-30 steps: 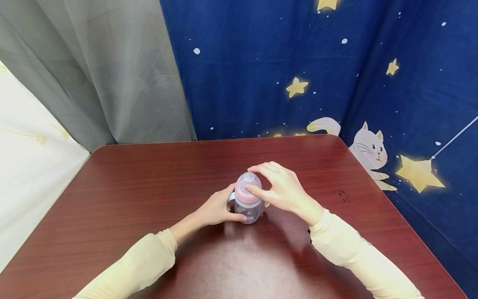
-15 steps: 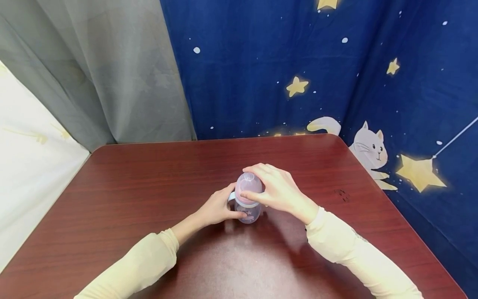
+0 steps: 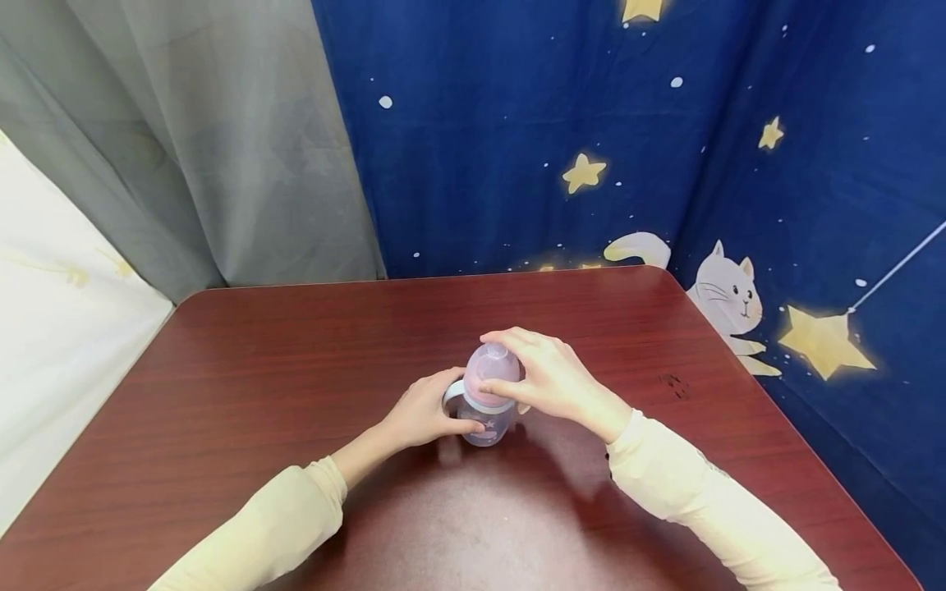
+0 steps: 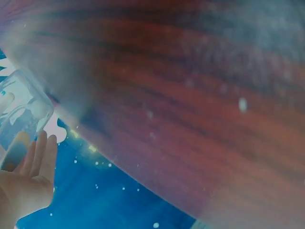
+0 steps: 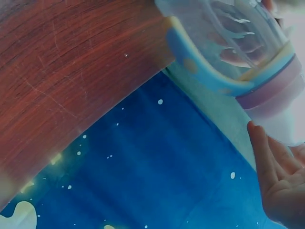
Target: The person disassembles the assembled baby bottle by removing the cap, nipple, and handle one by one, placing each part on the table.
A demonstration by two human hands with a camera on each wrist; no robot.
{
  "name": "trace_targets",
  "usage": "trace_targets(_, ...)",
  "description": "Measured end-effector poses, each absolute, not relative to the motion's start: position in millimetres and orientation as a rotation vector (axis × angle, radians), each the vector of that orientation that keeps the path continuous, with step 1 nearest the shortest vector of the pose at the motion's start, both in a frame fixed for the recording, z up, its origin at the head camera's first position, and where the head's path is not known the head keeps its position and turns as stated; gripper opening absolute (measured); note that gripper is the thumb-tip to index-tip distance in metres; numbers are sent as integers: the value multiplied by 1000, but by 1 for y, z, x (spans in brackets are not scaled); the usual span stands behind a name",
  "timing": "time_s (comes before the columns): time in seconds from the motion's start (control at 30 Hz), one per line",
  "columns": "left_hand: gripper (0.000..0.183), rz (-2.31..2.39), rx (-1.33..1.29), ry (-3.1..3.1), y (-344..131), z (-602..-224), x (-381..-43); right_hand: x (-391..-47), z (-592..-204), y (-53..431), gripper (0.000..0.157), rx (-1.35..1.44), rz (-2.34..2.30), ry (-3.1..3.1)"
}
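Note:
A clear baby bottle (image 3: 484, 432) with a pink collar and star print is near the middle of the table, slightly tilted in the head view. My left hand (image 3: 423, 412) grips its lower body, the thumb lying across the front. Over the collar sits a domed see-through cap (image 3: 484, 367), held by my right hand (image 3: 556, 379) with thumb in front and fingers around the far side. Light blue handles (image 5: 202, 69) join the bottle near the collar. In the right wrist view, the right fingertips (image 5: 254, 131) are right at the cap.
The dark red wooden table (image 3: 310, 353) has rounded far corners. A grey curtain (image 3: 273, 164) and a blue star-printed curtain (image 3: 473, 148) hang behind it. White cloth (image 3: 66, 328) hangs along the left side. Small dark marks (image 3: 674, 386) show on the right of the tabletop.
My right hand has moved left and closed its thumb and fingers around the cap. The bottle has tilted slightly, its base shifting left. The left hand keeps its grip.

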State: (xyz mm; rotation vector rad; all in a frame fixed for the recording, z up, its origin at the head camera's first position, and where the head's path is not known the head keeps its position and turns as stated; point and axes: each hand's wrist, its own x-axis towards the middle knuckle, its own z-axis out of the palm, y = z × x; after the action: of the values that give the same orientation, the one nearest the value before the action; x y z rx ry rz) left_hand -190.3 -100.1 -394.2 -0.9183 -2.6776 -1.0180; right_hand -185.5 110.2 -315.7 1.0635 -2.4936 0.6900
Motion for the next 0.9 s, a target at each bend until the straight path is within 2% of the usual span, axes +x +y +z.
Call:
trace_targets(0.2,74,-956,-890,-2649,-103,-378,-186,-185,-311,119,54,1089,898,-2433)
trace_targets(0.4,69,-1041,-976,-2496,-104,-362,-183,-179,-301,129,55,1095,1017,-2330)
trace_targets(0.57,73,-1129,-1051,-2454,-107,-351,-178,-173,-296,136,54,1089,1109,-2271)
trace_targets(0.9,81,-1062,-1094,-2539,-113,-339,-164,-142,-276,137,57,1158,1313,-2148)
